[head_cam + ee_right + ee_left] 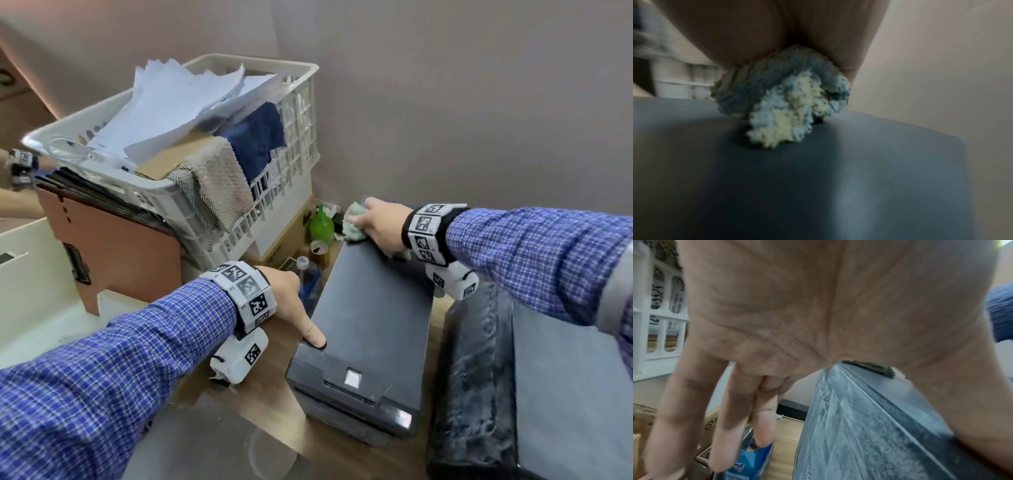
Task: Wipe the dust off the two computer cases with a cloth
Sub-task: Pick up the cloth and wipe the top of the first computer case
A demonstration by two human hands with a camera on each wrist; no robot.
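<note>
**Cloth at the far end of the left case, other hand steadying its side**

The right hand (378, 226) held a bunched pale green and yellow cloth (352, 222) pressed down on the far end of the top of the left computer case (373, 315), close to the wall. In the right wrist view the cloth (785, 104) sat crumpled under the palm, its fibres touching the dark grey top panel (818, 186); the picture was blurred, and the fingers themselves were hidden.

The left hand (291, 298) gripped nothing. Its thumb (313, 334) lay flat on the near left edge of the case top, while the fingers (719, 426) hung straight down alongside the case's dusty, streaked side panel (849, 434).

The second computer case (555, 394) stood just to the right of the first, on the wooden floor, with grey dust smeared over its left part.

Left of the cases, a white plastic basket (294, 113) held loose papers (171, 102) and had a beige towel (219, 188) and a dark blue cloth draped over its rim. Between the basket and the left case stood a green bottle (321, 226), a can (319, 251) and a clear bottle with a blue label (308, 277).
</note>
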